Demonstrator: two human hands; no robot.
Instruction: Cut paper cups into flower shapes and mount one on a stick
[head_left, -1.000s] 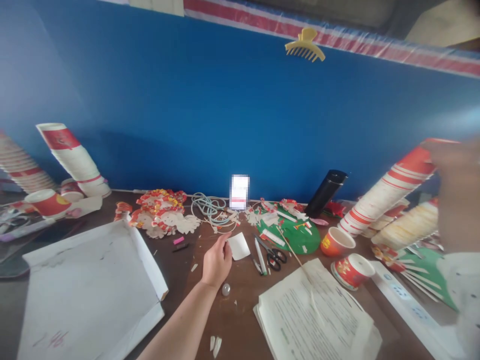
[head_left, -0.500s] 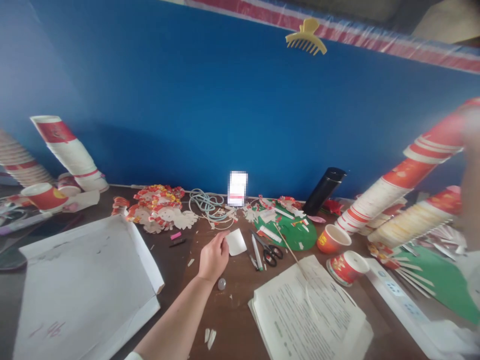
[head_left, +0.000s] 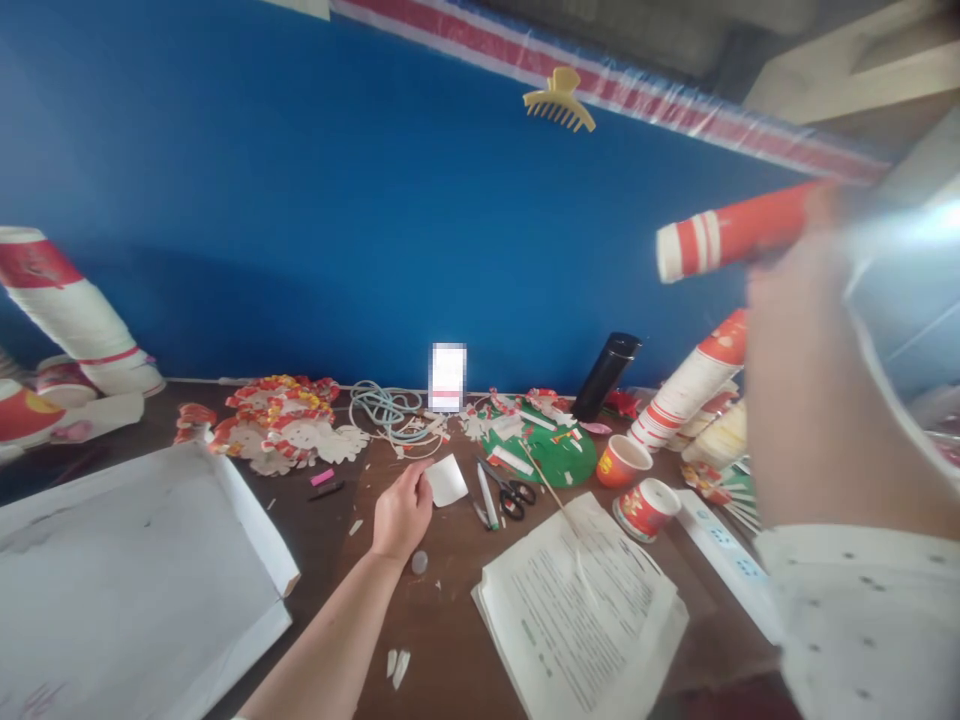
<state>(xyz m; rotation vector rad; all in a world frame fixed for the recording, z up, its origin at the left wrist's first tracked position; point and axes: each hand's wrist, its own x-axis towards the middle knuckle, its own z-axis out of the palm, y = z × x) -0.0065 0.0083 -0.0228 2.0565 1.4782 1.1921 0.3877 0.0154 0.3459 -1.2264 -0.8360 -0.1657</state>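
My left hand (head_left: 403, 508) rests over the table with its fingers pinched on the edge of a small white piece of paper (head_left: 448, 482). Up at the right, my right hand (head_left: 823, 215), blurred, is wrapped round a stack of red-and-white paper cups (head_left: 739, 228), held nearly level in the air. Below it leans the rest of the cup stack (head_left: 682, 398). A green-ended marker (head_left: 488, 497) and black-handled scissors (head_left: 516, 493) lie just right of the white paper.
A white box lid (head_left: 150, 570) covers the left side. Printed sheets (head_left: 577, 610) lie front right, near two paper cups (head_left: 646, 508) and a power strip (head_left: 724, 550). A black bottle (head_left: 606, 378), coiled cables (head_left: 386, 408) and paper cutouts (head_left: 281, 425) line the blue wall.
My right hand has lifted the upper part of the leaning cup stack away and tipped it nearly level. The view has turned right. My left hand keeps hold of the white paper.
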